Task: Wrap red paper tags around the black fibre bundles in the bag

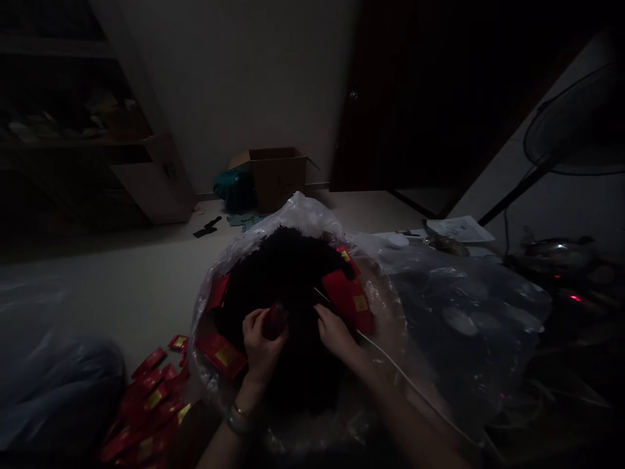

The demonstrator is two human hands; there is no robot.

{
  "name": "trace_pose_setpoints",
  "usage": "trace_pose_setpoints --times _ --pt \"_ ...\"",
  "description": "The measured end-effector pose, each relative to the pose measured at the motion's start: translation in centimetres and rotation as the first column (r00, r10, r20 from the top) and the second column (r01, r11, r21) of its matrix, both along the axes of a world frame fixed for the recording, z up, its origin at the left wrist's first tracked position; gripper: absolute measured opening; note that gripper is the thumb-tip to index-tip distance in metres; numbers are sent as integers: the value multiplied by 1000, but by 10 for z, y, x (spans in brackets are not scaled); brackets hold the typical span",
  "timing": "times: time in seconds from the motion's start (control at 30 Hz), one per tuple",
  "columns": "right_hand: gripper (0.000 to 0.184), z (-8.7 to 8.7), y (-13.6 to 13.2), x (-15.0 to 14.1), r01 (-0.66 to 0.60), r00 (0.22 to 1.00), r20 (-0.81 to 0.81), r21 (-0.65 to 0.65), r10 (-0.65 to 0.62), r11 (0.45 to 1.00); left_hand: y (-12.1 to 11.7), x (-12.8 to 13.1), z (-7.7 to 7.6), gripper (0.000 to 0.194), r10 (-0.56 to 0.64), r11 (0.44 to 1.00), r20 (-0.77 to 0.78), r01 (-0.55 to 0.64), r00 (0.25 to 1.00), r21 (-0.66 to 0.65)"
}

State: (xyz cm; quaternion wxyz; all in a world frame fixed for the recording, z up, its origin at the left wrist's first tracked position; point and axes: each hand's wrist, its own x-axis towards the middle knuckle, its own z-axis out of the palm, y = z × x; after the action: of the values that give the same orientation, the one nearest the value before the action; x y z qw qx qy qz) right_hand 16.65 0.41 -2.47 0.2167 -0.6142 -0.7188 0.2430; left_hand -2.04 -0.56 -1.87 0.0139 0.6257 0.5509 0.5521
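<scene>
Red packet (275,322) in left fingers (250,321)

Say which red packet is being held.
The red packet in the left grip, above the dark heap; the other red packets lie at the heap's sides or piled at lower left.

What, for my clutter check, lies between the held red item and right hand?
The head view shows loose black material between red item and right hand.

Crinkled, glossy clear plastic sheeting (303,208) catches my eye around a rough, matt black heap (288,264); I also see smooth red packets (346,294) with a faint sheen and a dull cardboard box (280,182).
</scene>
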Motion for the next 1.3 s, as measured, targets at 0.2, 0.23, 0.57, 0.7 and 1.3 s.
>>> trace_pose_setpoints --times 0.2,0.23,0.57,0.7,1.3 --pt "77 18 29 -39 -144 961 219 -114 167 983 1 -3 -1 38 15 1000 27 -15 1000 -11" --pt "78 20 30 -50 -166 945 264 -123 194 978 1 -3 -1 38 18 1000 28 -18 999 -9" --pt "70 22 -36 -27 -172 896 401 -84 192 981 -1 -3 3 36 20 999 40 -18 999 -32" --pt "107 23 -34 -18 -16 929 358 -231 100 973 -1 -1 2 36 -31 998 49 34 998 -54" --pt "27 34 3 -9 -95 876 -482 -142 15 985 0 0 -5 40 -54 991 30 58 998 -121"
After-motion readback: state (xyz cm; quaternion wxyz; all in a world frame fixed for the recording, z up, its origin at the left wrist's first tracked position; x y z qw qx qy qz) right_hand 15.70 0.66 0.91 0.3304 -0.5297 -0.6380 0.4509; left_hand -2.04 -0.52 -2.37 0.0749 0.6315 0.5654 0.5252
